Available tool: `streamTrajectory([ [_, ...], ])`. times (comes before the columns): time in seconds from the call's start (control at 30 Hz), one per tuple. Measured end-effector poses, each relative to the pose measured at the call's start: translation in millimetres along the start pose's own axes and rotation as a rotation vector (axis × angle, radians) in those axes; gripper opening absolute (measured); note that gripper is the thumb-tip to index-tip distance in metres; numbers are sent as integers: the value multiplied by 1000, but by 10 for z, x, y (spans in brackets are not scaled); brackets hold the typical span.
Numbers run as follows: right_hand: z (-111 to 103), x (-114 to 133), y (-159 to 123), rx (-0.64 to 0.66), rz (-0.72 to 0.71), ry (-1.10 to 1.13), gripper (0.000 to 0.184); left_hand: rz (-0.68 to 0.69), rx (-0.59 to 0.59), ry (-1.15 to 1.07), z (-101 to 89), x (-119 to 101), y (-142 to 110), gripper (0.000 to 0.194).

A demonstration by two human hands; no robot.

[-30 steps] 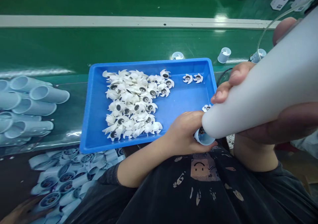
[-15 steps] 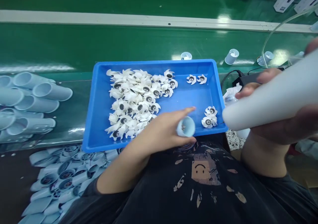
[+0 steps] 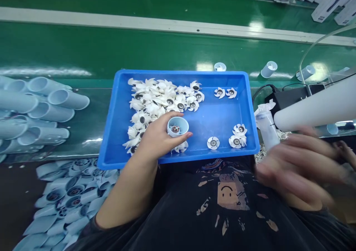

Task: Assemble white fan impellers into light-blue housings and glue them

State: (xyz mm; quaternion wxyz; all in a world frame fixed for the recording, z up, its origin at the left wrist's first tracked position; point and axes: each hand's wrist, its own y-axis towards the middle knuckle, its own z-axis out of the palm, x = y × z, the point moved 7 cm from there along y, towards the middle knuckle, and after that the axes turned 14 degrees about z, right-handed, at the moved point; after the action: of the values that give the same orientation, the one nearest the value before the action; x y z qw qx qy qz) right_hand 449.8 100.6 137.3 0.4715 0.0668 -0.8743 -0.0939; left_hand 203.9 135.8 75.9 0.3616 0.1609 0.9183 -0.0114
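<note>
My left hand (image 3: 158, 136) is wrapped round a light-blue plastic cylinder (image 3: 183, 126), tilted so its open end faces me. Inside the cylinder a copper-coloured motor core (image 3: 175, 129) shows. This hand is over the front of a blue tray (image 3: 211, 116), beside a heap of white fan impellers (image 3: 154, 98). A single impeller (image 3: 213, 143) lies to the right of the cylinder. My right hand (image 3: 300, 165) is smeared by motion, right of the tray and below a long white rounded bar (image 3: 314, 106); its grip is unclear.
Light-blue tubes (image 3: 51, 104) are stacked left of the tray. More cylinders (image 3: 69, 202) with motors inside are piled below them at lower left. A few blue cylinders (image 3: 269, 69) stand on the green surface behind. At right are a black box (image 3: 289, 95) and a thin hose.
My left hand has moved left with the cylinder, whose motor core now shows more clearly. My right hand has let go of the white bar and dropped lower. The single front impeller has come into view.
</note>
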Motion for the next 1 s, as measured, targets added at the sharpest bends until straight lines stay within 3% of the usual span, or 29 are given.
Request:
streamTrajectory([
  [0.07,409,24,39,275,-49,-188,30,-4,16,5,19,21,3,57],
  [0.13,854,-139,14,652,7,-542,40,2,16,5,32,35,2,57],
  [0.23,1158,-326,0,871,54,-747,38,22,-11,-8,40,37,-4,56],
  [0.37,1250,-375,-20,899,-3,-819,26,69,-4,-38,90,29,-1,53],
  [0.57,1143,-295,71,726,-59,-939,28,124,-36,-39,119,43,10,48],
  [0.7,1175,-334,-18,804,-114,-931,23,135,-113,-58,79,29,-31,49],
  [0.87,1158,-469,-22,781,-15,-952,27,133,-176,-176,78,-32,-92,54],
  [1.0,1148,-466,-15,749,41,-971,25,228,-77,-217,163,-185,-88,46],
])
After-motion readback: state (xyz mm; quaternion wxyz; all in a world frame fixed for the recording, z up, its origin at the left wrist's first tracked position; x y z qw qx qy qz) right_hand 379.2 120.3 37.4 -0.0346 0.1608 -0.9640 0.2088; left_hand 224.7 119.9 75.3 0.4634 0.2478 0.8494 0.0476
